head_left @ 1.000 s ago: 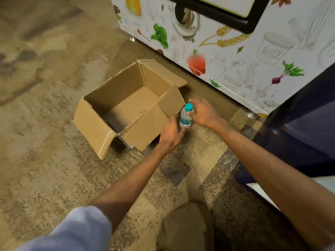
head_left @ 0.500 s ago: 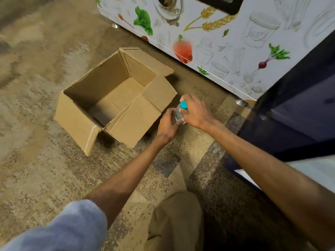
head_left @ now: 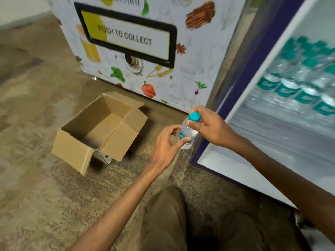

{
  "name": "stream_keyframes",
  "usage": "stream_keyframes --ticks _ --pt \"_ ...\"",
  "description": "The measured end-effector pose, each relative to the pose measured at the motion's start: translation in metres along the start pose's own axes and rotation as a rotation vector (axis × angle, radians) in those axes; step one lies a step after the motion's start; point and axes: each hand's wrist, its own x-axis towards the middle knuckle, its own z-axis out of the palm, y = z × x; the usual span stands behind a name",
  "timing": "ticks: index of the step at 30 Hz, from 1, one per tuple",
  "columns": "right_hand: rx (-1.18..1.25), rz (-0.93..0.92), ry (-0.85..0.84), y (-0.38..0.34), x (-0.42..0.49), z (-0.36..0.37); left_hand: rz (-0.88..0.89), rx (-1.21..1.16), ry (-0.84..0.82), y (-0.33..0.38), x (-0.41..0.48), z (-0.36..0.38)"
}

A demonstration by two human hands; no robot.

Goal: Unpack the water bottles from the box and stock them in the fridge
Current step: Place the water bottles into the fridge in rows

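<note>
A small clear water bottle [head_left: 188, 132] with a teal cap and teal label is held up off the floor, in front of the fridge's left edge. My right hand [head_left: 208, 126] grips it near the cap and neck. My left hand [head_left: 167, 144] has thumb and fingertips on the bottle's lower body. The brown cardboard box [head_left: 72, 149] lies open on the floor to the left, and I see no bottles inside it. The open fridge [head_left: 241, 98] on the right holds several teal-capped bottles [head_left: 297, 82] on a shelf, blurred.
A white vending machine [head_left: 190, 69] with food pictures and a "PUSH TO COLLECT" flap stands behind the box. The floor is mottled brown carpet. My knee in brown trousers [head_left: 165, 218] is at the bottom centre.
The bottle has been lifted from the floor beside the box and carried right toward the fridge. My view has tilted up, bringing the fridge interior and the machine's flap into sight.
</note>
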Motion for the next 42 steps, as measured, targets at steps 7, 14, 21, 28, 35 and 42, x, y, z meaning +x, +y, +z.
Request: stream_keyframes --ticks 7,14,21,28,35,42 --pt "0.048 0.020 0.214 -0.001 -0.082 -0.097 0.250 -0.056 -0.162 0.102 -0.006 0.040" --pt "-0.039 0.053 0.503 0.019 -0.128 -0.188 0.501 0.086 -0.169 0.180 0.016 0.101" --pt "-0.066 0.098 0.816 0.055 -0.168 -0.268 0.572 0.376 -0.080 0.231 0.086 0.171" --pt "-0.202 0.144 1.066 0.092 -0.189 -0.323 0.560 0.720 -0.224 0.237 0.139 0.208" --pt "-0.243 0.233 1.216 0.126 -0.173 -0.348 0.578 0.796 -0.208 0.244 0.154 0.231" --pt "-0.375 0.270 1.196 0.156 -0.156 -0.342 0.530 0.774 -0.253 0.246 0.148 0.234"
